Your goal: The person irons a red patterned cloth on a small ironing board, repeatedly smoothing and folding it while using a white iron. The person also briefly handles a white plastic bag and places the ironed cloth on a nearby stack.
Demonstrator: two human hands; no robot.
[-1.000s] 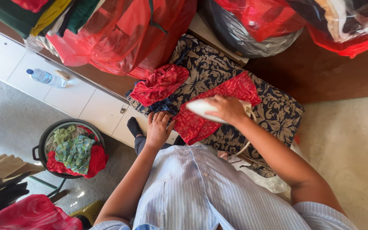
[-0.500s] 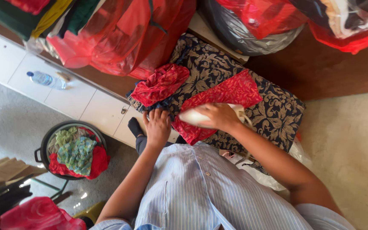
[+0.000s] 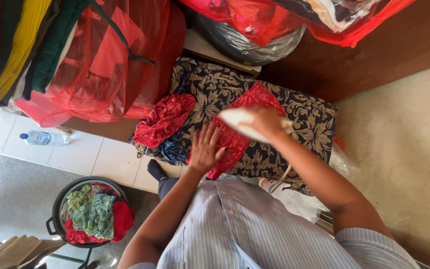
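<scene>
The right hand (image 3: 267,122) has its grip closed around the handle of a white iron (image 3: 242,124), which rests on a red patterned cloth (image 3: 235,142). This cloth lies flat on the surface (image 3: 309,119), which is covered with a dark fabric with a beige leaf pattern. The left hand (image 3: 205,149) lies flat on the near part of the same red cloth, with the fingers (image 3: 210,134) spread and pressing down, just beside the iron. A second red cloth (image 3: 165,119) lies crumpled on the left end of the surface, partly over a dark blue cloth (image 3: 172,152). On the floor at the left stands a dark basket (image 3: 55,214) with coloured clothes, and a plastic water bottle (image 3: 43,138) lies on the tiles. Red plastic bags (image 3: 110,65) with clothes stand behind the surface.
</scene>
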